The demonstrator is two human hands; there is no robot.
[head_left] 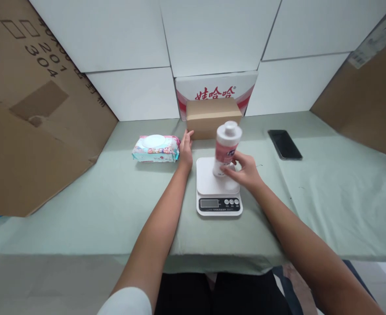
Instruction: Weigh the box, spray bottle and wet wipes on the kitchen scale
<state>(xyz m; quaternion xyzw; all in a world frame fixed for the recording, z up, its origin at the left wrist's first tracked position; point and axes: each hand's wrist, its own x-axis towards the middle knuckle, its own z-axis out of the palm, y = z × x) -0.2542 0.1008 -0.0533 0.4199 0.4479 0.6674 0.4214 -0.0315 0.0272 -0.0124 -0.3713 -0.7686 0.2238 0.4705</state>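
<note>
One bottle (227, 146), one kitchen scale (218, 189), one wipes pack (155, 148), one small cardboard box (213, 117), one phone (284, 144), two hands.

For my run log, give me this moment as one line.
right hand: holds white bottle upright on scale | left hand: open, touching wipes pack | behind: cardboard box | right: phone

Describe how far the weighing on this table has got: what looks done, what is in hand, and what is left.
Done: nothing clearly. In hand: the right hand holds the white bottle upright on the scale; its display cannot be read. The left hand touches the wipes pack. Left: wipes pack and cardboard box are off the scale.
</note>
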